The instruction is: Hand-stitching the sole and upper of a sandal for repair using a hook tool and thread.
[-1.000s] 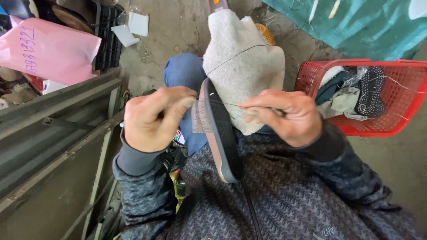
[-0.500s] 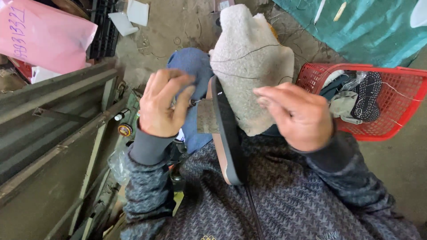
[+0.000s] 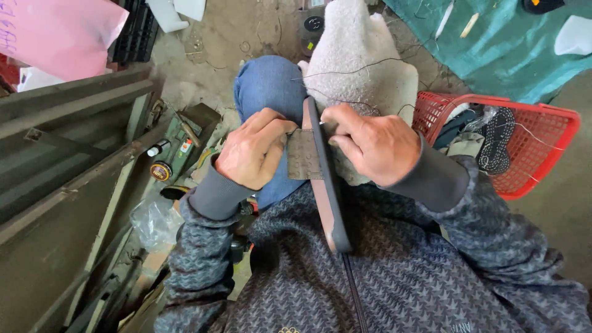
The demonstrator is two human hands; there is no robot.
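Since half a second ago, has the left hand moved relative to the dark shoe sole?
Yes. The left hand, then open and lifted beside the dark shoe sole, has dropped and closed its grip on the grey-brown patch against the sole.

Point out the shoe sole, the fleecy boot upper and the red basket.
shoe sole (image 3: 330, 213), head view, on its dark edge below the hands.
fleecy boot upper (image 3: 364, 55), head view, on the pale fleece near the top.
red basket (image 3: 555, 145), head view, on its right mesh wall.
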